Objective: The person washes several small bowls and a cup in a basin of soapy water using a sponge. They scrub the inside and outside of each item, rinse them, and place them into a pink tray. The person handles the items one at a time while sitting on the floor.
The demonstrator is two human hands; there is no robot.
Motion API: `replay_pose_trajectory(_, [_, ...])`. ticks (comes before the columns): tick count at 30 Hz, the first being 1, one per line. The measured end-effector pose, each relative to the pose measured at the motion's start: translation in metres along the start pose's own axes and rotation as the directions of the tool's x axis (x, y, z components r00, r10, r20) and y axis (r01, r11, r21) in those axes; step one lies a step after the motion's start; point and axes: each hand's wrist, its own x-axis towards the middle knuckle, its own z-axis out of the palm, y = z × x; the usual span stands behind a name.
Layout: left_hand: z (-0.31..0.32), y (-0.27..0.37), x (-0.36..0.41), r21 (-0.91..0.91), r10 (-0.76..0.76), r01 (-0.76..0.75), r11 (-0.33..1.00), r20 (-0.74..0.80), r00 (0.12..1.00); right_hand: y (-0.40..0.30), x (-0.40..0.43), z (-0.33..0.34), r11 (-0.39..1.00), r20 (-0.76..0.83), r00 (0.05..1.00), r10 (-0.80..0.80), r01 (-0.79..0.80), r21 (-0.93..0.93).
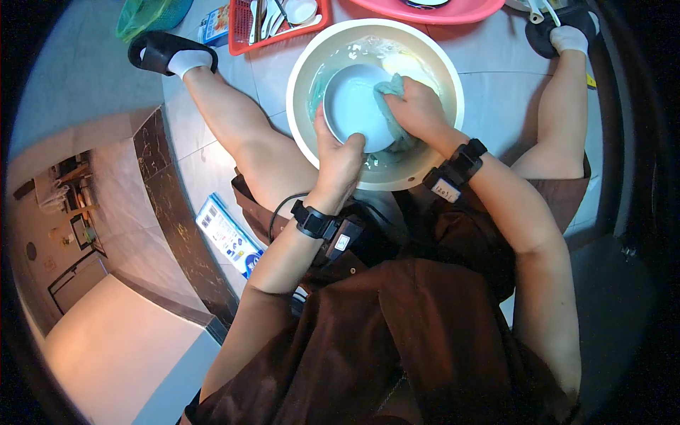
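Note:
Between my knees stands a cream plastic basin (299,114) with water in it. My left hand (338,154) grips a pale bowl (353,106) by its near left edge, thumb over the rim. A green cloth (390,98) is bunched in my right hand (419,109), pressed against the bowl's right side. The bowl is held over the water; whether its underside touches the water is hidden. Something pale yellowish (409,66) shows at the far right inside the basin, too blurred by glare to name.
Beyond the basin, a red plastic basket (234,32) holds spoons and chopsticks, beside a pink basin (451,16). A green basket (154,18) and a blue printed packet (215,26) stand at far left. Another printed packet (228,234) lies by my left thigh on the tiled floor (489,95).

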Motion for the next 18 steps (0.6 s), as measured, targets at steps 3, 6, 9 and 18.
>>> replay_pose_trajectory(3, [-0.009,0.001,-0.002,-0.055,-0.083,0.086,0.995,0.052,0.995,-0.008,0.004,-0.01,0.985,0.058,0.992,-0.113,0.12,-0.124])
replay_pose_trajectory(6, [-0.014,0.011,-0.001,-0.06,-0.186,0.193,0.979,0.111,0.976,-0.018,0.011,-0.02,0.962,0.08,0.971,-0.226,0.235,-0.14])
replay_pose_trajectory(9, [-0.026,0.01,0.006,-0.145,-0.306,0.336,0.93,0.197,0.931,-0.011,0.02,-0.02,0.944,-0.213,0.92,-0.328,0.326,-0.046])
replay_pose_trajectory(18, [-0.032,-0.001,0.007,-0.414,-0.303,0.417,0.809,0.313,0.9,-0.01,0.02,-0.021,0.845,-0.058,0.998,-0.024,0.051,0.532])
